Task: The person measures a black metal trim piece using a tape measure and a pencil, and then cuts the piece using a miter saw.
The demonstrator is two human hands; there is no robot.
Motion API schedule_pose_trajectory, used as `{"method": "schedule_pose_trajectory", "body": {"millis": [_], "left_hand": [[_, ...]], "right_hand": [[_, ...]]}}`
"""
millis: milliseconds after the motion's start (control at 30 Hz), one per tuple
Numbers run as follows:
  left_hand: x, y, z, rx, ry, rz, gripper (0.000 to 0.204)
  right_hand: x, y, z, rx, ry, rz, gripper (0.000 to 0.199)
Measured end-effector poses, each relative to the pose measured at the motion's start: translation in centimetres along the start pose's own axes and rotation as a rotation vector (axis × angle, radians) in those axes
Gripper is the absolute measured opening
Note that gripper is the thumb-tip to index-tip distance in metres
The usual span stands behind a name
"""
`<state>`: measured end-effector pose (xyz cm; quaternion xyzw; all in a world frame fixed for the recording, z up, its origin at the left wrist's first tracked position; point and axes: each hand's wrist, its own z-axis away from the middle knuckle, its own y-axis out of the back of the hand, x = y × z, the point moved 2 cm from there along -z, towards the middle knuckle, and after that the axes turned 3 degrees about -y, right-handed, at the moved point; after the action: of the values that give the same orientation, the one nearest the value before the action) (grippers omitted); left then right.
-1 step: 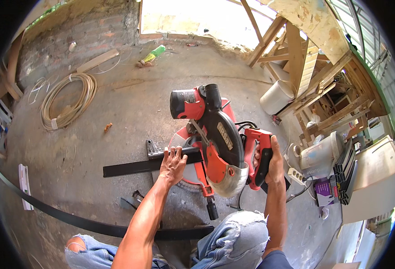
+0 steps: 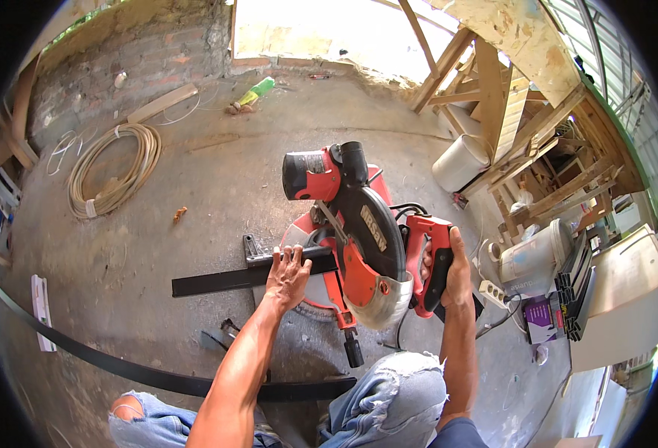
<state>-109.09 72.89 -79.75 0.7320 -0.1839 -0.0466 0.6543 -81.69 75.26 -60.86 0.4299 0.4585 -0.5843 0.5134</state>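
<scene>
A red and black miter saw (image 2: 374, 224) stands on the concrete floor in front of me, its blade guard partly lowered over the base. My right hand (image 2: 457, 276) is wrapped round the saw's D-shaped handle (image 2: 439, 257), with fingers through the loop. A flat black bar (image 2: 213, 283) lies across the saw base and sticks out to the left. My left hand (image 2: 288, 280) clamps this bar against the saw's fence, fingers hooked over the top. The bar's right end goes under the saw head, where the guard hides the blade.
A long black strip (image 2: 120, 365) lies near my knees, with a short white profile (image 2: 43, 313) at the left. Farther off are a coiled hose (image 2: 138, 179) and a green bottle (image 2: 258, 89). At right stand buckets (image 2: 534, 257), a power strip (image 2: 493, 293), cords and stacked timber (image 2: 527, 127).
</scene>
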Motion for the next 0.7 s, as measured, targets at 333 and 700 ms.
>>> {"method": "schedule_pose_trajectory", "body": {"millis": [333,700], "left_hand": [[0.0,0.0,0.1,-0.020,0.007,-0.002,0.039],[-0.3,-0.7,0.2,0.046,-0.009,-0.054,0.043]], "right_hand": [[0.6,0.2,0.0,0.022,0.044,0.008,0.068],[0.9,0.1,0.2,0.009,0.042,0.013,0.070]]}}
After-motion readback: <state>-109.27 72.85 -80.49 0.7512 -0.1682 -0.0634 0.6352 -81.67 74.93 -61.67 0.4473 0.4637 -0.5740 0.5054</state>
